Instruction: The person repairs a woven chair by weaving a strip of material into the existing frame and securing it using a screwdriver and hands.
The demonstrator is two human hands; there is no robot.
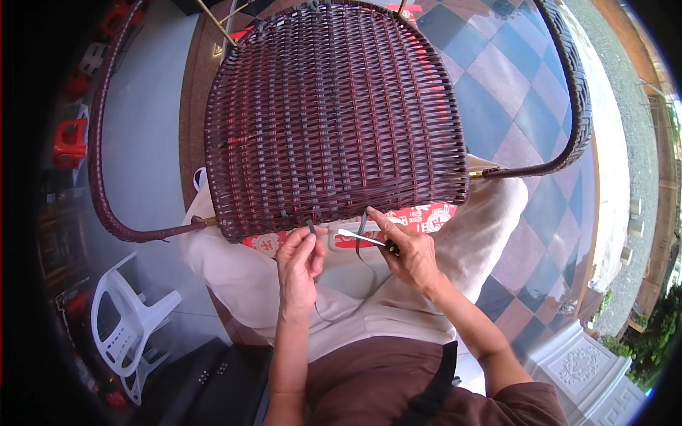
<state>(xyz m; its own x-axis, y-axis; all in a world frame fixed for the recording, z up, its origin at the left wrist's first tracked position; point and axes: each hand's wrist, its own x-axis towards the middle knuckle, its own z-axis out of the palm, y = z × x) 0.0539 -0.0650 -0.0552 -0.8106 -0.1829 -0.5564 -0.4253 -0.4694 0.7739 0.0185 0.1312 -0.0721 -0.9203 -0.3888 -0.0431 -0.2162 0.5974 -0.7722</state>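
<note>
A dark brown woven wicker chair (334, 113) lies across my lap, its near edge facing me. My left hand (298, 266) pinches a thin grey weaving strip (312, 228) at that edge. My right hand (412, 255) is closed round the black and yellow handle of a flat-bladed screwdriver (361, 237), whose metal tip points left toward my left hand. The right index finger reaches up to the woven edge, beside a grey strip looping down from it. Below, the slack strip hangs over my beige trousers. Where the strip passes into the weave is hard to make out.
Curved wrapped armrests (579, 106) stick out on both sides of the seat. Red patterned cloth (433, 216) shows beneath the near edge. A white plastic chair (128, 319) stands at left, near a black box-like thing (206, 387). Blue and brown tiles (490, 78) cover the floor at right.
</note>
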